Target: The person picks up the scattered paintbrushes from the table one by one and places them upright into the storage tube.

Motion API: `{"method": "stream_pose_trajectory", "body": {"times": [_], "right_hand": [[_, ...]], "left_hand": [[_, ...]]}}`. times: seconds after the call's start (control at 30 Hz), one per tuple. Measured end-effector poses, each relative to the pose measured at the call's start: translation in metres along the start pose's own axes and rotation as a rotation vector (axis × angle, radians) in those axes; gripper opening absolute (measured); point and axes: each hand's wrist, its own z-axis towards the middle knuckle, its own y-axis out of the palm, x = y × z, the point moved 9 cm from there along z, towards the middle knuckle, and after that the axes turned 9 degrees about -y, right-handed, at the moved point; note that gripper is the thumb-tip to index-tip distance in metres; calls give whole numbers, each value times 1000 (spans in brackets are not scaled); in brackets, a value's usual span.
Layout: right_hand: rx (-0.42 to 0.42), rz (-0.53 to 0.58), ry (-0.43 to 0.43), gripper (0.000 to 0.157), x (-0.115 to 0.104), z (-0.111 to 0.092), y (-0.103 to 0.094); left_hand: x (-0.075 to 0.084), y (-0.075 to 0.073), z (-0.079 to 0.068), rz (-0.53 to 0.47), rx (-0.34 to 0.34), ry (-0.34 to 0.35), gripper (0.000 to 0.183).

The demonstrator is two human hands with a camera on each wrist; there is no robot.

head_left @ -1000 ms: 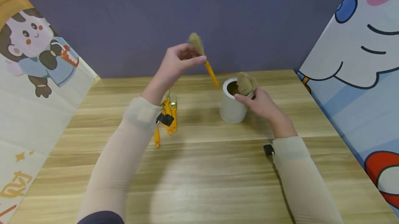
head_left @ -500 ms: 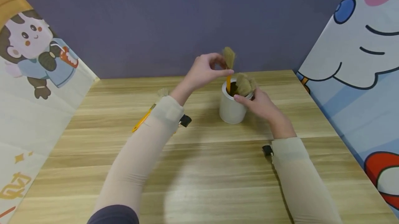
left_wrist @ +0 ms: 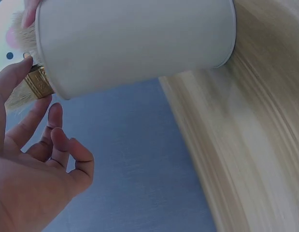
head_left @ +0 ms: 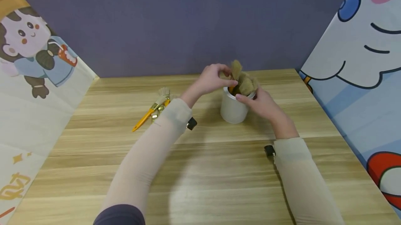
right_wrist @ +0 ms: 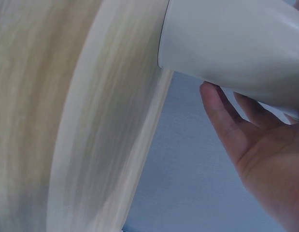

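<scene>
A white can [head_left: 233,108] stands upright at the back of the wooden table. My left hand [head_left: 213,79] pinches a paintbrush [head_left: 236,67] between thumb and forefinger at the can's mouth, bristles up and handle inside. Seen from the left wrist, the brush's brass-coloured ferrule [left_wrist: 39,81] sits right at the can's rim, and the other fingers curl loosely below. My right hand [head_left: 264,105] holds the can's right side near the top, thumb at the rim. From the right wrist, fingertips [right_wrist: 211,94] touch the can's wall. Other brush bristles [head_left: 247,84] stick out of the can.
Several orange-handled paintbrushes [head_left: 145,117] lie on the table [head_left: 219,179] to the left, partly hidden behind my left forearm. A dark wall [head_left: 188,23] rises behind the table. Printed cartoon panels [head_left: 360,58] flank both sides.
My left hand has moved right and down with the paintbrush, from above the table to the can, and the brush's handle has sunk into it. The right hand stays at the can.
</scene>
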Motion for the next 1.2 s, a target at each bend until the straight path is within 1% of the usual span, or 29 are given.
{"method": "stream_pose_trajectory", "body": {"times": [0.13, 0.37, 0.57, 0.73, 0.83, 0.9, 0.97, 1.07, 1.2], "right_hand": [[7, 2, -12, 101, 0, 1, 0], [2, 15, -24, 101, -2, 1, 0], [7, 16, -22, 101, -1, 1, -1], [13, 5, -19, 101, 0, 1, -1], [17, 2, -13, 101, 0, 1, -1], [19, 4, -9, 101, 1, 1, -1], [24, 10, -7, 101, 1, 1, -1], [29, 12, -8, 101, 2, 2, -1], [23, 0, 0, 104, 3, 1, -2]], "left_hand": [[-2, 6, 0, 3, -32, -7, 54], [0, 11, 1, 4, -59, 24, 52], [0, 12, 0, -21, -66, 39, 50], [-2, 9, -2, -32, -62, 49, 49], [-2, 2, -3, -27, -56, 56, 48], [-3, -5, -5, -21, -49, 53, 48], [-5, -16, -8, -20, -40, 44, 48], [-11, -36, -15, -35, -28, 12, 49], [-25, -61, -27, -96, -9, -42, 51]]}}
